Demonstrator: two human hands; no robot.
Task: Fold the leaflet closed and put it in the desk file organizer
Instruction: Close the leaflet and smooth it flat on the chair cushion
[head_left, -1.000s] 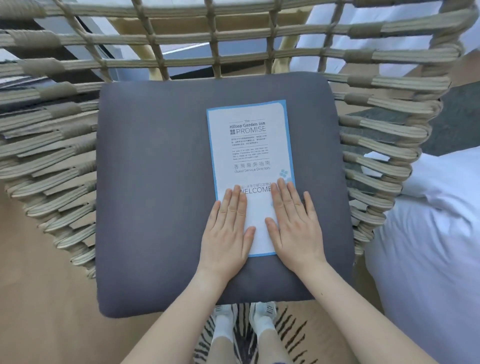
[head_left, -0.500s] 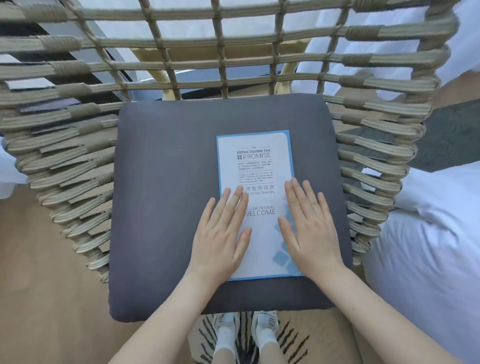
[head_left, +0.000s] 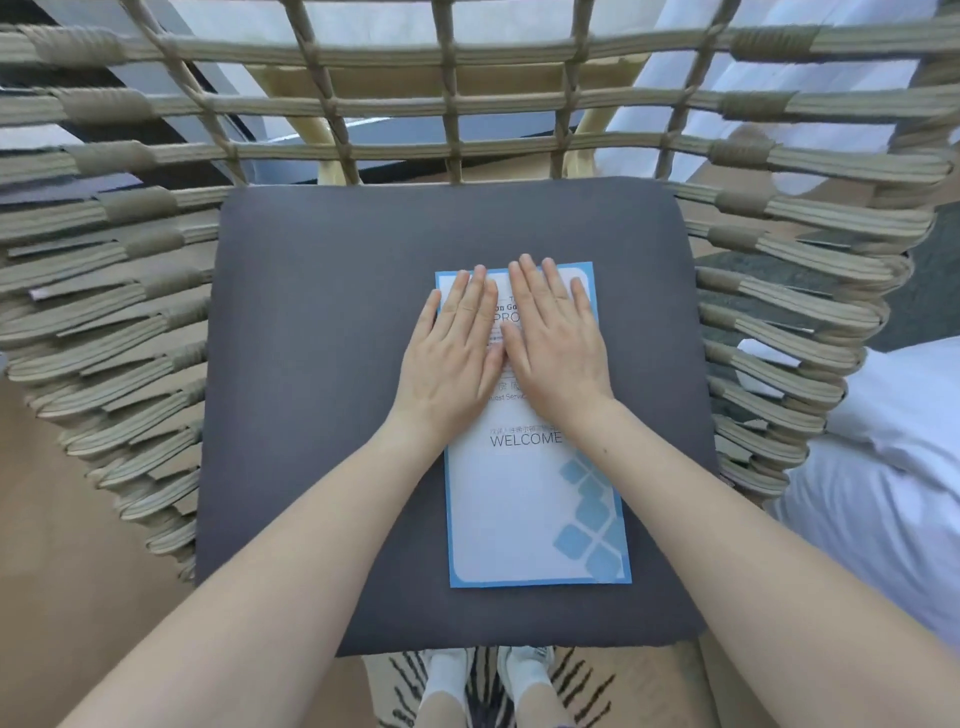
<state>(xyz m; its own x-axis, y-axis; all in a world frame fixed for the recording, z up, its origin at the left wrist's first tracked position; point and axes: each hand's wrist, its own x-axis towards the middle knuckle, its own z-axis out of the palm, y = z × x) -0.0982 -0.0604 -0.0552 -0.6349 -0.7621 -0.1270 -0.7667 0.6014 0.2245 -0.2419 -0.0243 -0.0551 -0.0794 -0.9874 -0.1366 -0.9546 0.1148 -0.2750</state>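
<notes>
The leaflet, white with a blue border and the word WELCOME, lies folded shut and flat on the grey seat cushion, right of its middle. My left hand and my right hand lie side by side, palms down and fingers stretched, pressing on the leaflet's far half. Neither hand grips it. The left hand partly overhangs the leaflet's left edge. No desk file organizer is in view.
The cushion sits in a woven rope chair whose back and sides rise around it. White bedding lies at the right. My feet in white shoes stand on a striped rug below the seat's front edge.
Both hands have slid from the leaflet's near end up to its far end, staying flat on it. The camera has tilted, so the leaflet sits lower in view.
</notes>
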